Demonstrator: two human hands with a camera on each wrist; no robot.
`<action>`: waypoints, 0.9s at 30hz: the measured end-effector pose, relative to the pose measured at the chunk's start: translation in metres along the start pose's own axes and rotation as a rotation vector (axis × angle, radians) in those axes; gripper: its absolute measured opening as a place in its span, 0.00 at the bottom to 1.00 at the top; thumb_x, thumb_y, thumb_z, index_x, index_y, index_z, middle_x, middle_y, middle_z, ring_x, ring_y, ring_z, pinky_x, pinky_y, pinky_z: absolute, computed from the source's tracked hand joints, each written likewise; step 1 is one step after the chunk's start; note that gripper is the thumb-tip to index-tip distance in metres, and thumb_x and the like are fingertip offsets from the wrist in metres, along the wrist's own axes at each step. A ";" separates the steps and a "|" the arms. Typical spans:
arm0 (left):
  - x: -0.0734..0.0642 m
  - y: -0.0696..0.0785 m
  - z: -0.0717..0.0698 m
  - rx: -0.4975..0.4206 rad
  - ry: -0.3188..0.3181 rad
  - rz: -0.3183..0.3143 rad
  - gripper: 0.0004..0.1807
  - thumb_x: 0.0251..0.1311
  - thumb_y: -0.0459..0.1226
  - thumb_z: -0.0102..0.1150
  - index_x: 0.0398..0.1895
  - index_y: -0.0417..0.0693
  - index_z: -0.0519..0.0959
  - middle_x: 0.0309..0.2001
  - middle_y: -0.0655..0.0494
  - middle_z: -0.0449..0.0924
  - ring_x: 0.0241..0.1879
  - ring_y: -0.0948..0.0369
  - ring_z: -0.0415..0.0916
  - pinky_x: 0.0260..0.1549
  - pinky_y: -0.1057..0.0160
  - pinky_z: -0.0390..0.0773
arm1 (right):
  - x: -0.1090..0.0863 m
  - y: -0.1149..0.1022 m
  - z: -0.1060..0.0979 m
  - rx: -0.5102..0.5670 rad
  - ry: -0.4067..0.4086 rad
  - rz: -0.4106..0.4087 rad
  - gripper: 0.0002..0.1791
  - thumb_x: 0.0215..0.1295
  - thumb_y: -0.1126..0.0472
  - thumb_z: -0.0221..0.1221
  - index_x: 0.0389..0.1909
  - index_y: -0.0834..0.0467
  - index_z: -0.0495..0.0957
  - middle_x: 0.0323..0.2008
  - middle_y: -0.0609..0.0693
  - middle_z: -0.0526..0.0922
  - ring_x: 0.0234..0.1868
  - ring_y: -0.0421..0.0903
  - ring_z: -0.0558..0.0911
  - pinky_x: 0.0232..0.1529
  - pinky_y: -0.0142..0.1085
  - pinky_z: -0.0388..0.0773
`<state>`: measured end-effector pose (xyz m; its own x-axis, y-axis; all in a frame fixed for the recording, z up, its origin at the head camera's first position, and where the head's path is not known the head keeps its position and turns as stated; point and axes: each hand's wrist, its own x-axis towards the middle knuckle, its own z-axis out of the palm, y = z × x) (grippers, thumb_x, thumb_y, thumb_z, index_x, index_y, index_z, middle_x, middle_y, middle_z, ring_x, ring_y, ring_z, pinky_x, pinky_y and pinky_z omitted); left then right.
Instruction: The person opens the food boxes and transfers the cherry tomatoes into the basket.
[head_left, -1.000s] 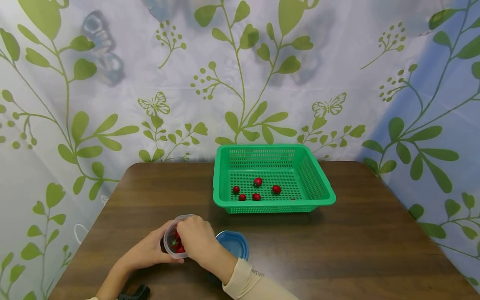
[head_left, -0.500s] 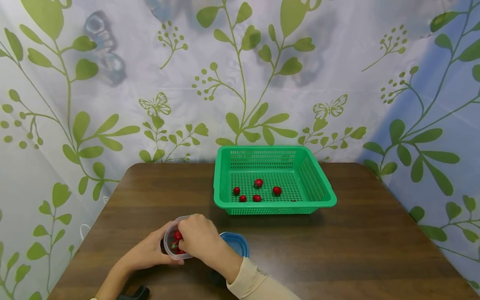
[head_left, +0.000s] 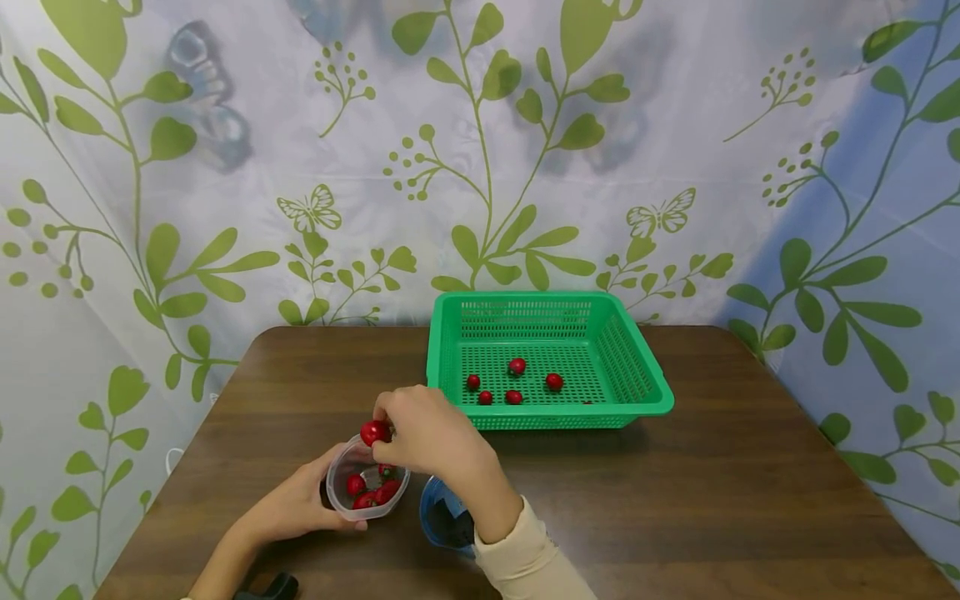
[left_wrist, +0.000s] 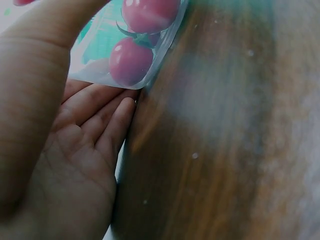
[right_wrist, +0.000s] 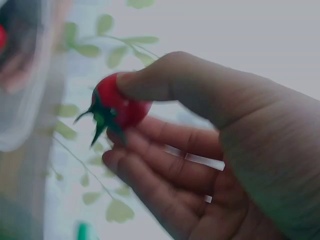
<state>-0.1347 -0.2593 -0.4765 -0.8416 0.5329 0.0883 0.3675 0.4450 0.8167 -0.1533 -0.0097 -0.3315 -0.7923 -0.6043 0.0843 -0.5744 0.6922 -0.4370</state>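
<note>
My left hand grips a clear plastic tub at the table's left front, thumb on one side and fingers on the other. Several cherry tomatoes lie inside it; the left wrist view shows two tomatoes through its wall. Over the tub's far rim, my right hand pinches one cherry tomato between thumb and fingertips. In the right wrist view that tomato has its green leafy top turned away from the palm.
A green perforated basket with several cherry tomatoes stands at the table's back middle. Beneath the right wrist is a blue round-rimmed plastic piece, partly hidden. A black object lies at the front edge, near the left forearm.
My right hand has come up out of the tub, away from me, bringing a cherry tomato with it. More of the tub's inside now shows. The left hand keeps its place.
</note>
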 end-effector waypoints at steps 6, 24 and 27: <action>0.001 0.000 0.002 0.024 0.021 0.032 0.43 0.49 0.47 0.82 0.69 0.57 0.69 0.62 0.59 0.79 0.62 0.57 0.77 0.61 0.68 0.73 | -0.012 0.017 -0.029 0.099 0.112 0.017 0.11 0.64 0.55 0.69 0.45 0.52 0.84 0.38 0.41 0.85 0.37 0.38 0.80 0.38 0.30 0.78; 0.002 -0.001 0.001 0.063 0.039 0.052 0.43 0.48 0.49 0.82 0.67 0.56 0.71 0.61 0.60 0.80 0.61 0.58 0.77 0.61 0.69 0.73 | -0.046 0.106 -0.057 0.286 0.295 0.237 0.16 0.66 0.54 0.70 0.51 0.54 0.83 0.46 0.47 0.87 0.49 0.50 0.84 0.53 0.46 0.82; 0.003 0.000 0.001 0.063 0.033 0.051 0.43 0.48 0.49 0.82 0.67 0.57 0.70 0.61 0.60 0.80 0.61 0.58 0.77 0.60 0.69 0.74 | -0.051 0.120 -0.058 0.318 0.314 0.251 0.17 0.66 0.54 0.70 0.52 0.55 0.83 0.46 0.49 0.87 0.50 0.50 0.85 0.55 0.46 0.82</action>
<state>-0.1373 -0.2570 -0.4768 -0.8334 0.5324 0.1487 0.4336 0.4626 0.7733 -0.1939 0.1269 -0.3358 -0.9495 -0.2530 0.1857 -0.3061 0.6165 -0.7254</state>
